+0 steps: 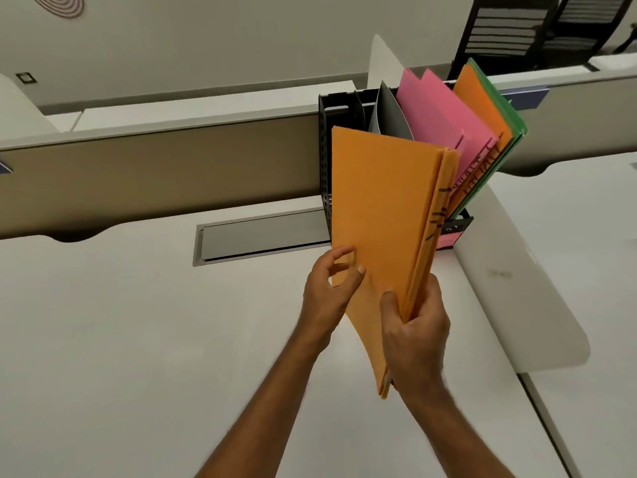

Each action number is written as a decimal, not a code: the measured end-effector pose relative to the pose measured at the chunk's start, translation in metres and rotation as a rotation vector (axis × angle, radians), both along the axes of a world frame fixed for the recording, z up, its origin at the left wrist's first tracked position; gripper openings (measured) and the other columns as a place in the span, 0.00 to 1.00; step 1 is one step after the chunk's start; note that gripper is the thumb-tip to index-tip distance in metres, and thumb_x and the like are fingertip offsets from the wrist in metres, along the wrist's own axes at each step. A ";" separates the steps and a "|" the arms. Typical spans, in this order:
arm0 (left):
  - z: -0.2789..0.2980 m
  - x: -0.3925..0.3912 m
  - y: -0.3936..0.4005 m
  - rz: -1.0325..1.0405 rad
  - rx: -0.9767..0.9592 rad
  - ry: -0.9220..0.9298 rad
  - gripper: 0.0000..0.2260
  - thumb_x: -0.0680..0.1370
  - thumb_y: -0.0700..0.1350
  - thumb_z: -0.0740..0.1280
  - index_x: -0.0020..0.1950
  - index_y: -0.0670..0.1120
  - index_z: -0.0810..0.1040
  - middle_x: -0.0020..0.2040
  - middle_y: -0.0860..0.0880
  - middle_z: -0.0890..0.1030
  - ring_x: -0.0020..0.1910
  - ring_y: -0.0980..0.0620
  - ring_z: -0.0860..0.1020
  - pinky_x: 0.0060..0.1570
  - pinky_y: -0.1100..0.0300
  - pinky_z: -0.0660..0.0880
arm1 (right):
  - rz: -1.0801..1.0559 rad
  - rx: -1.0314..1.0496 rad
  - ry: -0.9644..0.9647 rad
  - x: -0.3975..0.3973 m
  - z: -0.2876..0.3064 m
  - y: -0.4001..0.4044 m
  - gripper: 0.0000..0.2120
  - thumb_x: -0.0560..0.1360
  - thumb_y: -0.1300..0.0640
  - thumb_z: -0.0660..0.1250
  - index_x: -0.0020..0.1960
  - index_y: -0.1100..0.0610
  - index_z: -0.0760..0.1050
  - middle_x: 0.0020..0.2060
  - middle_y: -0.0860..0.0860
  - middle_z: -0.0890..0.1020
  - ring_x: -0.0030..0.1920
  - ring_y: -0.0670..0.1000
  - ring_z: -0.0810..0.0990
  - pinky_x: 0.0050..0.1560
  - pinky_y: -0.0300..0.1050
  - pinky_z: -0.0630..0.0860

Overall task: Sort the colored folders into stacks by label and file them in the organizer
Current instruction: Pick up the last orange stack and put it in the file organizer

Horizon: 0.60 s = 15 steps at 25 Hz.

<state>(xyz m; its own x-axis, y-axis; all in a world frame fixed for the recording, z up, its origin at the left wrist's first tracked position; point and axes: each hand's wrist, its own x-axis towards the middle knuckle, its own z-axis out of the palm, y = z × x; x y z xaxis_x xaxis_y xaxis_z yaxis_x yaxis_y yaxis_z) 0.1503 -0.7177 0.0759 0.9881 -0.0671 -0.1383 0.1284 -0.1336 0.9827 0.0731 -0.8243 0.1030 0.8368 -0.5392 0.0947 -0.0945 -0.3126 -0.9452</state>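
A person's two bare arms reach forward over a white bench (103,339) toward a black organizer (325,160) standing at its far edge against a beige partition (155,167). The right hand (415,326) grips the lower edge of a small bundle of orange folders (379,208), thumb in front and fingers curled behind; how many folders are in the bundle cannot be told, though at least two layers show along its right edge, where black handwriting runs. The left hand (329,288) pinches the bundle's left edge between thumb and fingers. The bundle is held upright in the air just in front of the organizer, not yet inside it. Already filed, leaning right, are one grey folder (391,115), two pink folders (441,115), at least one orange folder (482,105) and a green one (510,115) behind it. The filing looks nearly finished, since no loose folders lie on the visible bench. Two black office chairs (510,32) stand beyond the partition.
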 end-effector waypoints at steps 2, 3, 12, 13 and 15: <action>-0.005 0.027 -0.002 0.061 0.015 -0.003 0.16 0.80 0.55 0.69 0.68 0.59 0.75 0.66 0.60 0.76 0.62 0.61 0.76 0.50 0.68 0.73 | -0.030 0.007 -0.090 0.016 0.009 -0.007 0.25 0.76 0.33 0.64 0.70 0.37 0.64 0.63 0.42 0.76 0.57 0.51 0.81 0.56 0.51 0.82; -0.008 0.040 -0.001 0.103 0.023 0.001 0.14 0.81 0.54 0.69 0.66 0.58 0.75 0.64 0.60 0.76 0.60 0.62 0.76 0.49 0.69 0.73 | -0.037 0.007 -0.138 0.026 0.015 -0.009 0.25 0.76 0.35 0.65 0.70 0.36 0.63 0.64 0.44 0.76 0.57 0.51 0.81 0.55 0.49 0.82; -0.053 0.144 0.002 0.216 -0.017 0.211 0.17 0.83 0.48 0.66 0.71 0.49 0.74 0.68 0.51 0.76 0.62 0.53 0.75 0.62 0.53 0.75 | -0.072 -0.097 -0.412 0.100 0.052 -0.028 0.21 0.81 0.48 0.65 0.69 0.56 0.69 0.61 0.55 0.79 0.56 0.55 0.81 0.49 0.46 0.83; -0.057 0.150 0.001 0.210 -0.027 0.221 0.17 0.83 0.48 0.66 0.72 0.49 0.74 0.68 0.51 0.76 0.62 0.53 0.75 0.62 0.53 0.75 | -0.076 -0.103 -0.419 0.102 0.053 -0.028 0.21 0.81 0.47 0.65 0.69 0.56 0.69 0.61 0.55 0.79 0.56 0.55 0.81 0.48 0.47 0.83; -0.063 0.161 -0.002 0.202 -0.043 0.238 0.16 0.83 0.47 0.66 0.71 0.49 0.74 0.68 0.50 0.77 0.63 0.52 0.76 0.63 0.53 0.75 | -0.088 -0.135 -0.449 0.104 0.057 -0.028 0.21 0.81 0.44 0.64 0.68 0.56 0.68 0.61 0.55 0.79 0.57 0.55 0.82 0.49 0.48 0.84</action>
